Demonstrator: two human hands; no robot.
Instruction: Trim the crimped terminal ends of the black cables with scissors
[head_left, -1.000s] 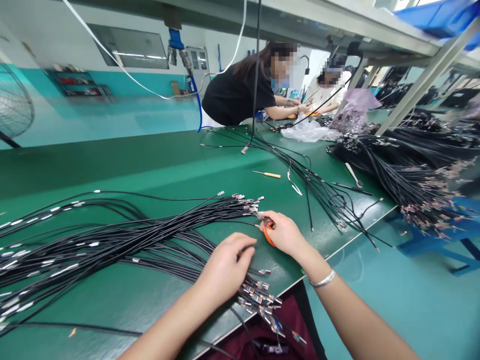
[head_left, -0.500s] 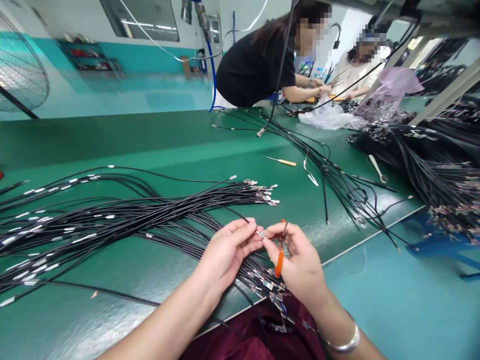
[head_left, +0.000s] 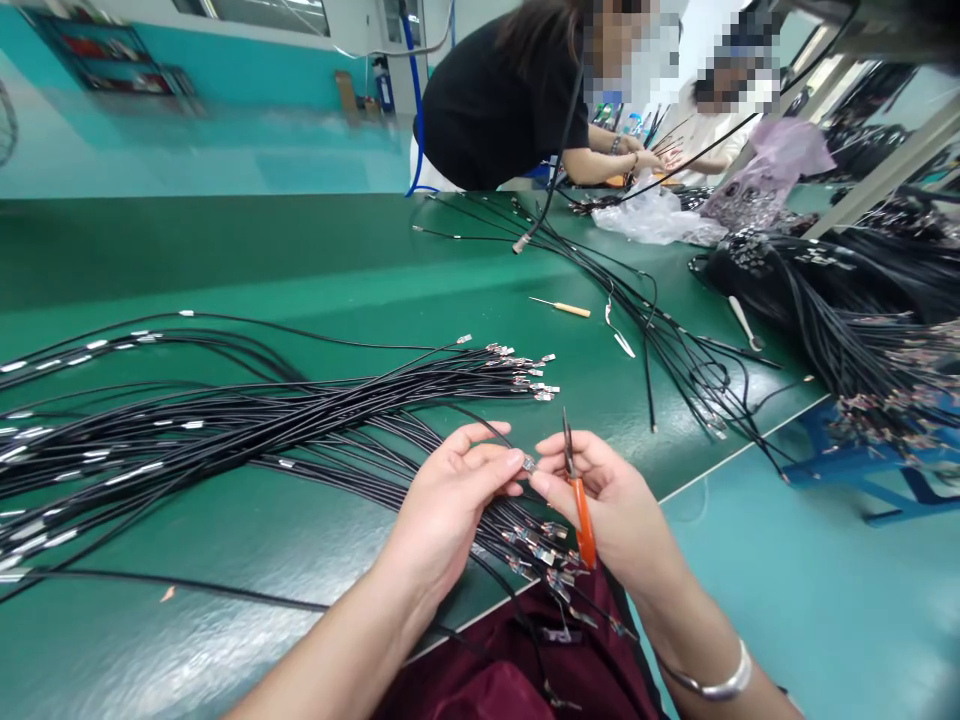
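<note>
My left hand (head_left: 448, 492) pinches the end of a black cable (head_left: 480, 415) between thumb and fingers. A small metallic connector (head_left: 529, 464) sticks out at the fingertips. My right hand (head_left: 616, 505) touches this connector with thumb and forefinger. It also holds orange-handled snips (head_left: 584, 522) in the palm, their dark blades pointing up and away. Below both hands, a group of cable ends with small connectors (head_left: 536, 545) hangs over the table edge onto dark red cloth. Beyond my left hand lies a bundle of black cables (head_left: 360, 400) with white labels and metal-tipped ends.
On the green table (head_left: 300, 260) lie a yellow-handled pick (head_left: 571, 309), a white-handled tool (head_left: 742, 322) and loose cables (head_left: 622, 290). A large cable pile (head_left: 817, 310) is at the right, above a blue stool (head_left: 870, 475). A dark cable with a metal tip (head_left: 521, 243) hangs overhead. Two people work at the far side.
The snips in my right hand have turned, with the blades now upright and the handle lower. Both hands stay at the connector. The whole view has shifted slightly.
</note>
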